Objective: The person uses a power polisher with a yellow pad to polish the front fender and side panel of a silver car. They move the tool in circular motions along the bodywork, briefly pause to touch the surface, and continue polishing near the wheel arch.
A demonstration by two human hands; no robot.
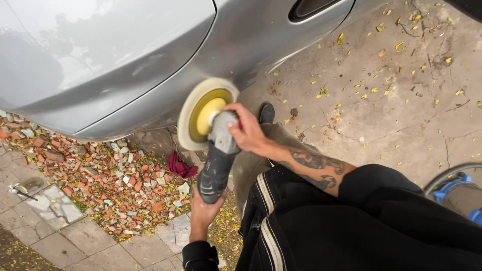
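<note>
gripping a grey polisher [217, 165] two-handed for steadiness, right hand [247, 131] clamped near its head, left hand [203, 211] wrapped round the rear, foam pad [201, 113] pressed against the silver car panel [150, 60].

Silver car [100, 60], yellow-and-cream pad [207, 113], grey polisher [217, 165]

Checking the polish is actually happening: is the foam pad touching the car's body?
Touching. The head view shows the foam pad pressed flat against the grey car panel, with no gap at its rim.
</note>
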